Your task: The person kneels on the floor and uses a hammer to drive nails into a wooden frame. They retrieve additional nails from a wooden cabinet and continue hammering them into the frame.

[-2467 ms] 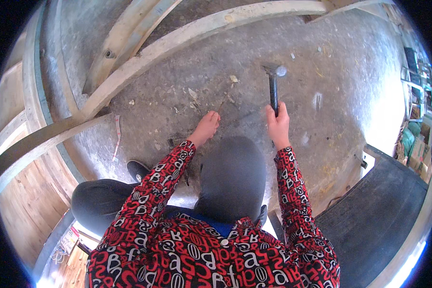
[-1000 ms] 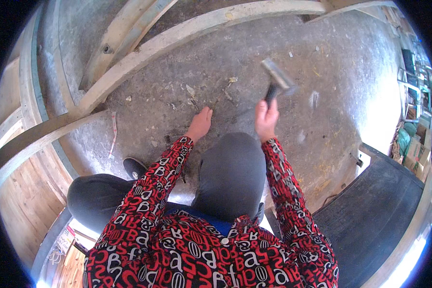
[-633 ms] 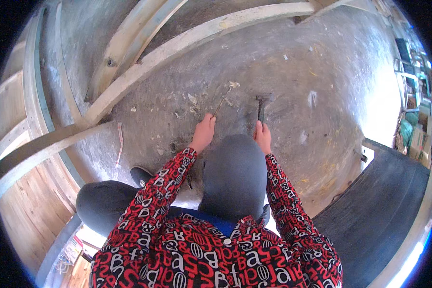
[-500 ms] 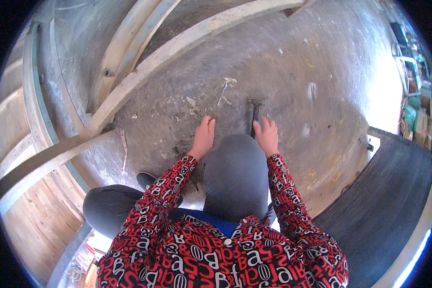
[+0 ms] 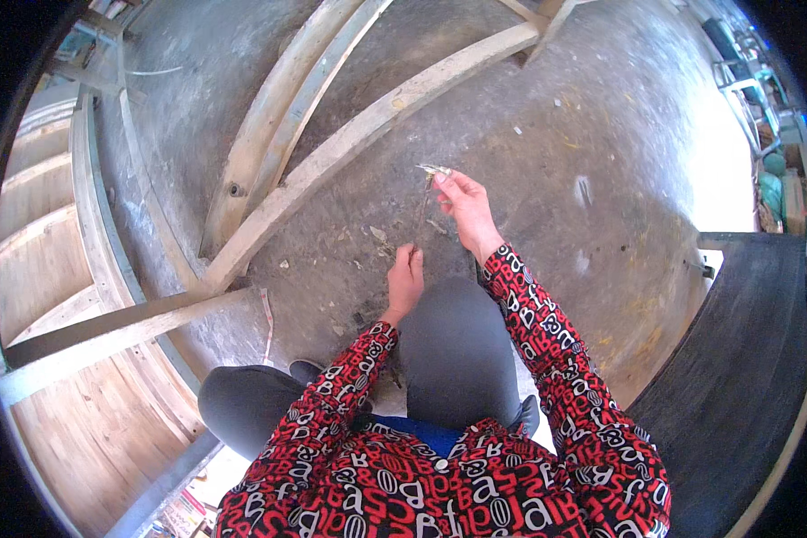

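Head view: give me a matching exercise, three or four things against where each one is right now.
Things:
1. right hand
2. left hand
3. long pale wooden beams
4. dark wooden board

Places:
A. lying across the grey concrete floor, beyond the hands
B. at the right edge
C. raised, gripping the hammer at its head end
D. low, just above the grey-trousered knee

Pairs: 1-C, 2-D, 3-A, 4-B

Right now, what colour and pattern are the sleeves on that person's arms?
The sleeves are red with black and white letter-like shapes printed all over; the head view shows them best.
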Tool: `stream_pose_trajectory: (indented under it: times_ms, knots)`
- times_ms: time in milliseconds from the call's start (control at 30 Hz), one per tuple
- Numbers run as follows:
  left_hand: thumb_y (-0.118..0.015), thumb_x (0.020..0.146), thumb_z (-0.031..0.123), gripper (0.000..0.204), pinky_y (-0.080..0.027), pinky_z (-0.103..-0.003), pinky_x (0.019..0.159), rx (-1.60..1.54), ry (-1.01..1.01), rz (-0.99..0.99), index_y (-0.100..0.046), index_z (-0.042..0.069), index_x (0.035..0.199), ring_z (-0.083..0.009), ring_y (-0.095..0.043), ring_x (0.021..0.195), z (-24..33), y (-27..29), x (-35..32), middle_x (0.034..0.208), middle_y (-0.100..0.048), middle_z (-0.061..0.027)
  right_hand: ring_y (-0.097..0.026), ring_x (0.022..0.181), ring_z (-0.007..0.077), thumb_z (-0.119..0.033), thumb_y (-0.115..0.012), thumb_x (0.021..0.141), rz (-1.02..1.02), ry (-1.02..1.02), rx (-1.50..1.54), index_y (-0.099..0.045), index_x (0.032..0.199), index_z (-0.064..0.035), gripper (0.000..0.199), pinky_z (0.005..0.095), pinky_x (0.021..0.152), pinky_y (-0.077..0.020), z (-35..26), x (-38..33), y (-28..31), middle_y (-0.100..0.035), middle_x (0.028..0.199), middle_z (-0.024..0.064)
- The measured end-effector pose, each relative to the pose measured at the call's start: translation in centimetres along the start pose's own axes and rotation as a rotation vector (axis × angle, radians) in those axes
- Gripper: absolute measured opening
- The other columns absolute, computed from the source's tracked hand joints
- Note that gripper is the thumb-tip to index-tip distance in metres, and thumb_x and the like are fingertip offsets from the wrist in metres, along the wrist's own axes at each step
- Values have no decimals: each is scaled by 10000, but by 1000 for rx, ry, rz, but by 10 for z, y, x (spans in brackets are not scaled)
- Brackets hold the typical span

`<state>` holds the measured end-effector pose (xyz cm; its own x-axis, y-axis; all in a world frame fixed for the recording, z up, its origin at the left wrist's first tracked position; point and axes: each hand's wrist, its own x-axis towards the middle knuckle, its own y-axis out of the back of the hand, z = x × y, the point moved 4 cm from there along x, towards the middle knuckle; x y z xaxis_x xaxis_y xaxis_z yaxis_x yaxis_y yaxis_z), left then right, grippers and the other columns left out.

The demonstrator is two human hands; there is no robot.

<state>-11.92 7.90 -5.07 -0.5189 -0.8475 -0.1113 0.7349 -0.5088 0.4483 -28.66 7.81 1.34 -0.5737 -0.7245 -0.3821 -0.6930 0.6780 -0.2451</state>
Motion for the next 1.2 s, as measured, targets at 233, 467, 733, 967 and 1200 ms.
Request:
stream_pose_trajectory:
  times_ms: [233, 467, 733, 967, 1200]
  knots:
    - [-482, 928, 228, 234, -476, -394, 676, -52, -9, 3, -486, 52, 1083, -359, -610, 794, 9, -11, -4, 894, -604, -180, -493, 772, 68, -203, -528, 857, 48, 43, 89, -614, 956, -84, 177, 225, 686, -396, -9, -8, 5, -604, 883, -15]
    - [-494, 918, 223, 249, -478, -390, 694, -74, -85, 32, -511, 48, 1095, -351, -615, 835, 18, -9, 3, 910, -613, -181, -511, 828, 74, -166, -495, 854, 66, 126, 129, -599, 1035, -63, 232, 244, 732, -398, -23, -15, 7, -602, 917, -10]
    - [-502, 911, 217, 252, -473, -385, 707, -120, -61, -4, -511, 43, 1094, -358, -606, 843, 21, -7, 3, 930, -594, -183, -510, 872, 76, -187, -507, 870, 81, 134, 128, -578, 1064, -59, 244, 251, 757, -394, -20, -16, 2, -586, 953, -14]
    - [-498, 913, 221, 252, -470, -382, 710, -132, -41, 6, -512, 51, 1099, -354, -604, 846, 15, -2, 6, 933, -588, -180, -509, 901, 90, -188, -480, 879, 46, 138, 158, -550, 1064, -54, 239, 286, 800, -403, -15, -11, -11, -575, 953, -3]
    - [-485, 916, 213, 252, -471, -375, 727, -94, -4, 6, -508, 54, 1111, -352, -605, 861, 12, 1, 1, 963, -586, -178, -508, 852, 119, -190, -464, 832, 159, 54, 230, -548, 988, -67, 216, 320, 779, -404, -8, -4, -9, -558, 889, 8]
